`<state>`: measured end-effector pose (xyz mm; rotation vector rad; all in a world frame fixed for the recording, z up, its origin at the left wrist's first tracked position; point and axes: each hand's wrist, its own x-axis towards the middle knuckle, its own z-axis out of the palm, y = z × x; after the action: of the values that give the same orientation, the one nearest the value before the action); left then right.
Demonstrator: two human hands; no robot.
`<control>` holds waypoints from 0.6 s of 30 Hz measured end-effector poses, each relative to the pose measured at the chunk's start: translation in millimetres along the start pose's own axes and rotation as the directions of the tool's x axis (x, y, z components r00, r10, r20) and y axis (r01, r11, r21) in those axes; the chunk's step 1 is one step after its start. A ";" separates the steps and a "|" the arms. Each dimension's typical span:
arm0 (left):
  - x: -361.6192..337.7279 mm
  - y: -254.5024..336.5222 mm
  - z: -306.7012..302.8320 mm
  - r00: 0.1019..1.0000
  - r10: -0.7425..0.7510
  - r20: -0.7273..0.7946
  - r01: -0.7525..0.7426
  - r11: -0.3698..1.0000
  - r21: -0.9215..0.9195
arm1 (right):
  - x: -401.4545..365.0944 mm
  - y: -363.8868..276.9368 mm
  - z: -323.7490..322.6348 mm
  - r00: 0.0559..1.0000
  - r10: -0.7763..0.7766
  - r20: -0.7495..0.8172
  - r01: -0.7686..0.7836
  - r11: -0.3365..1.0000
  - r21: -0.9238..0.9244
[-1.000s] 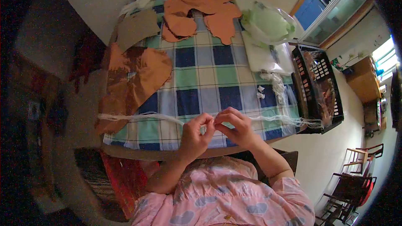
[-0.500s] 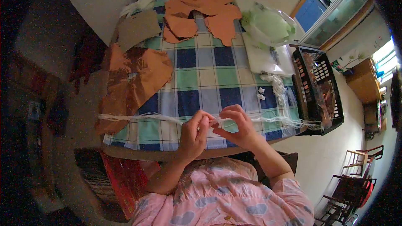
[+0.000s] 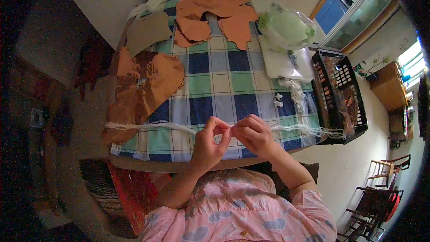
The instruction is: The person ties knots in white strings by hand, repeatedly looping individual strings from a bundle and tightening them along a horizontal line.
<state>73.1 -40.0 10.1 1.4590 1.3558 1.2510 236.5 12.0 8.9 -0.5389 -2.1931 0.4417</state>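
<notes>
A bundle of thin white strings (image 3: 172, 126) stretches sideways along the near part of the table. My left hand (image 3: 210, 142) is at its middle, thumb and index finger pinched together on the strings. Right beside it, my right hand (image 3: 254, 135) is closed too, its fingertips meeting those of the left. The bit of string between the fingertips is too small and covered to make out. Beyond the right hand the strings (image 3: 304, 129) fan out loosely toward the table's right edge. Small white knotted pieces (image 3: 279, 100) lie farther back.
A checked tablecloth (image 3: 215, 85) covers the table. Brown sheet pieces (image 3: 152, 85) lie at left, orange-brown cut pieces (image 3: 237, 27) at the back. A clear bag with green contents (image 3: 286, 29) sits on white plastic packs (image 3: 291, 65). A black basket (image 3: 342, 94) stands at right.
My right hand's fingers, spread apart before, have closed and come in against the left fingertips. The left thumb and index finger now form a rounder pinch.
</notes>
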 end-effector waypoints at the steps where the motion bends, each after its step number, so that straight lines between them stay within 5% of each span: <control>1: 0.0 -0.6 -0.7 1.000 0.016 0.015 -0.016 1.000 0.025 | 1.6 0.6 0.0 1.000 0.002 0.013 -0.002 1.000 0.021; 10: 0.0 9.8 -4.0 0.999 -0.013 0.038 0.011 0.999 0.053 | 0.7 -2.0 0.1 0.996 0.073 0.060 -0.077 0.995 0.065; 13: -0.7 0.6 -3.8 0.997 0.056 -0.054 -0.060 0.995 -0.077 | 3.4 -1.9 -4.7 0.998 0.052 0.026 -0.052 0.999 -0.008; 16: 9.9 -9.4 -8.3 0.941 0.163 -0.298 -0.204 0.972 -0.114 | -1.5 2.6 -5.9 1.000 0.003 -0.027 -0.004 0.999 -0.051; 18: 14.5 -24.8 -17.1 0.981 -0.193 -0.005 0.178 0.914 -0.364 | -6.1 2.5 -9.6 0.999 -0.046 -0.020 0.044 0.996 -0.074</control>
<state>50.0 -23.7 -7.7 1.0295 1.1817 1.3288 248.1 12.3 9.6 -0.5303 -2.2031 0.3309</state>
